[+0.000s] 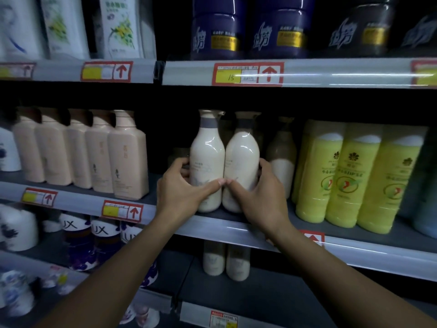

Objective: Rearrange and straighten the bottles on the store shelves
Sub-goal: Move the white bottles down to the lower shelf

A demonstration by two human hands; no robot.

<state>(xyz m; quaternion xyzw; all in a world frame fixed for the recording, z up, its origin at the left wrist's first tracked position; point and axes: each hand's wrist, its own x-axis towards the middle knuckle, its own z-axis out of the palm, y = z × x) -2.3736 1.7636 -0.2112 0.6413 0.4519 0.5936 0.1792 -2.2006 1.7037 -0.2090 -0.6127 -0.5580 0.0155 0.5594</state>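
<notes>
1. Together, two cream pump bottles stand touching at the middle shelf edge; their label print is too faint to read.
2. Your left hand curls round the left bottle, your right hand round the right, thumbs meeting in front.
3. Below left, bottles read "LUX"; a price tag above shows "15".

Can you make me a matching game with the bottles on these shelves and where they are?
Things:
1. two cream rounded plastic bottles
2. yellow-green plastic bottles
3. peach square plastic pump bottles
4. dark blue plastic bottles

Places:
A. top shelf
B. middle shelf, far left
C. middle shelf, between both hands
D. middle shelf, right of the right hand

Pairs: 1-C, 2-D, 3-B, 4-A. The left hand holds the left cream bottle.
</notes>
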